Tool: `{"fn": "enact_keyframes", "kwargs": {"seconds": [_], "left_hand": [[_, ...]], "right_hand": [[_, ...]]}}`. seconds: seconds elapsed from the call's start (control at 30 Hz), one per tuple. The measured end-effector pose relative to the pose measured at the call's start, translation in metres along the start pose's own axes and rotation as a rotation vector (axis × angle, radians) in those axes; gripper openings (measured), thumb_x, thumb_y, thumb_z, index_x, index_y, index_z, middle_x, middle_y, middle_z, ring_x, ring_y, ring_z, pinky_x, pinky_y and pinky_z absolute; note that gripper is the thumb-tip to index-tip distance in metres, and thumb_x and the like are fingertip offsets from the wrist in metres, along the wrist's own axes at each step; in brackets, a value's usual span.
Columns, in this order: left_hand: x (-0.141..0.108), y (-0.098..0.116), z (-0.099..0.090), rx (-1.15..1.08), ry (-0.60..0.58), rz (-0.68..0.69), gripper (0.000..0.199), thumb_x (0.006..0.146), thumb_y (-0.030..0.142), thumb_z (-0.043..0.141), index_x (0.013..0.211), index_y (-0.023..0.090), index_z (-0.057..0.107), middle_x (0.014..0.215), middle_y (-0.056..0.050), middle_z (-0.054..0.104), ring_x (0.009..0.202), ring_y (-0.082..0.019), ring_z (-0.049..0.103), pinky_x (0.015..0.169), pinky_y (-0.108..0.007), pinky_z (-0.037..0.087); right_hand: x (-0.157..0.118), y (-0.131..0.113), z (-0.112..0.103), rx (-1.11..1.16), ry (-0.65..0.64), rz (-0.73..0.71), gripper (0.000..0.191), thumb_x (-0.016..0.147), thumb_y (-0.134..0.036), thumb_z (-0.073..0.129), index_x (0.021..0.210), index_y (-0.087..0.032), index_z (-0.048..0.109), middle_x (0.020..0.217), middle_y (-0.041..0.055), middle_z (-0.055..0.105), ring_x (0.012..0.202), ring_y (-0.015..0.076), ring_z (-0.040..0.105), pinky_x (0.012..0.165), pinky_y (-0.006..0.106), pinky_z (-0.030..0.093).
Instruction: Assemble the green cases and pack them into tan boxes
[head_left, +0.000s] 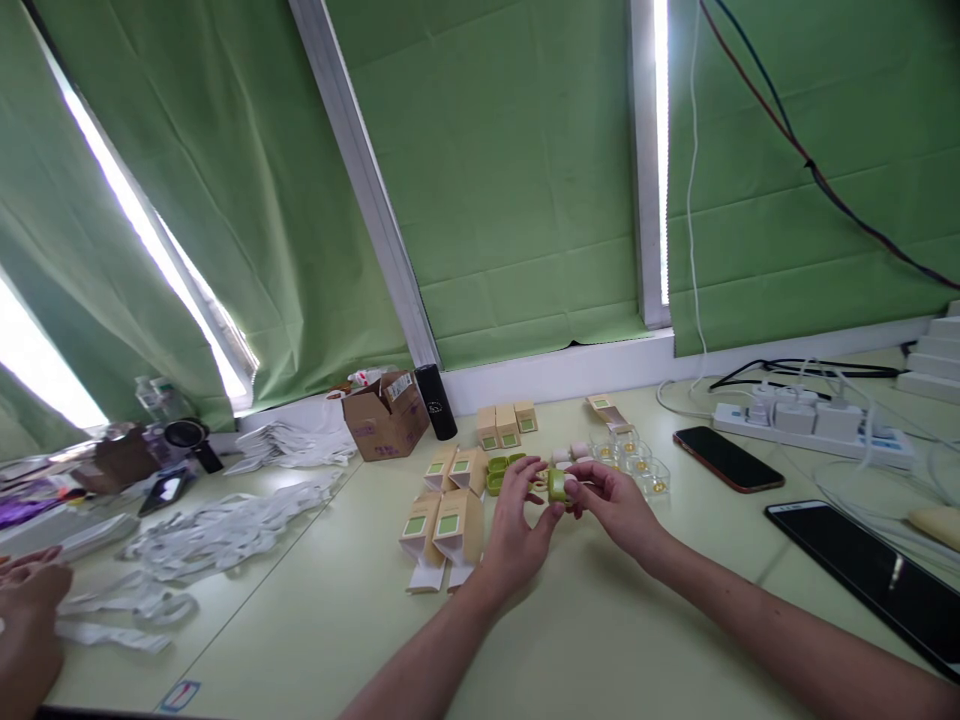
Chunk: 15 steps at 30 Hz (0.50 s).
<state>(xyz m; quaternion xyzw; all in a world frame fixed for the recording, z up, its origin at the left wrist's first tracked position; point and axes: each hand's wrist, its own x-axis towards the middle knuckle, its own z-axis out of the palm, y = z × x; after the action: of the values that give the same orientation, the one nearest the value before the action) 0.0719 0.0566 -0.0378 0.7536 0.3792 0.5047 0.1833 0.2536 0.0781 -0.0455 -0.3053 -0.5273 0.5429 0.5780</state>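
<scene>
A small green case [556, 486], perhaps an earbud case, is held between my two hands above the table. My left hand [519, 525] grips it from the left with fingers curled and the thumb near its lower edge. My right hand [611, 500] pinches its right side. Just behind my left hand sit more green cases [496, 472]. Kraft-coloured boxes [459, 525] with green labels stand to the left, the front ones with white flaps hanging out. Behind my right hand are clear plastic pieces [634, 462] with yellow centres and some pale pink pieces [577, 450].
Further back stand small kraft boxes [507, 424], a black cylinder [436, 402] and a cardboard carton [385, 416]. White strips [225, 520] lie left, near another person's hand [30, 610]. On the right are a phone [727, 458], a tablet [870, 570] and a power strip [814, 425] with cables.
</scene>
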Motion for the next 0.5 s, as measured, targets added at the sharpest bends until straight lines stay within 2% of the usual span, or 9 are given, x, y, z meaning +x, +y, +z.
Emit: {"fn": "enact_keyframes", "kwargs": {"seconds": [0.13, 0.3, 0.4, 0.5], "left_hand": [[-0.0065, 0.0016, 0.0064, -0.021, -0.05, 0.006, 0.052, 0.096, 0.029, 0.068, 0.146, 0.028, 0.052, 0.149, -0.014, 0.048, 0.126, -0.029, 0.061, 0.093, -0.043, 0.063], [-0.0088, -0.0018, 0.0083, -0.002, -0.031, 0.013, 0.048, 0.102, 0.03, 0.06, 0.149, 0.027, 0.052, 0.147, -0.015, 0.052, 0.129, -0.03, 0.061, 0.1, -0.046, 0.061], [-0.0061, -0.0022, 0.0078, -0.095, 0.0, -0.026, 0.047, 0.102, 0.035, 0.06, 0.147, 0.023, 0.053, 0.143, -0.018, 0.056, 0.121, -0.028, 0.065, 0.099, -0.044, 0.061], [-0.0019, -0.0021, 0.0079, -0.23, 0.016, -0.138, 0.047, 0.102, 0.041, 0.06, 0.144, 0.019, 0.054, 0.132, -0.018, 0.063, 0.101, -0.023, 0.071, 0.09, -0.04, 0.062]], "right_hand": [[-0.0029, -0.0016, 0.0029, 0.05, 0.044, 0.037, 0.059, 0.064, -0.065, 0.092, 0.087, -0.017, 0.068, 0.079, 0.0045, 0.075, 0.065, 0.0198, 0.072, 0.065, 0.036, 0.061], [-0.0062, -0.0015, 0.0055, 0.045, -0.021, 0.02, 0.055, 0.068, -0.063, 0.091, 0.086, -0.018, 0.064, 0.073, 0.0025, 0.073, 0.063, 0.0193, 0.071, 0.064, 0.035, 0.06], [-0.0054, 0.001, 0.0036, -0.026, -0.055, -0.041, 0.05, 0.075, -0.061, 0.086, 0.089, -0.019, 0.064, 0.077, 0.0038, 0.074, 0.067, 0.0193, 0.072, 0.065, 0.034, 0.06], [-0.0069, 0.0011, -0.0001, -0.188, -0.049, -0.121, 0.043, 0.083, -0.056, 0.081, 0.099, -0.02, 0.064, 0.087, 0.0057, 0.075, 0.074, 0.0205, 0.074, 0.07, 0.035, 0.062]]}}
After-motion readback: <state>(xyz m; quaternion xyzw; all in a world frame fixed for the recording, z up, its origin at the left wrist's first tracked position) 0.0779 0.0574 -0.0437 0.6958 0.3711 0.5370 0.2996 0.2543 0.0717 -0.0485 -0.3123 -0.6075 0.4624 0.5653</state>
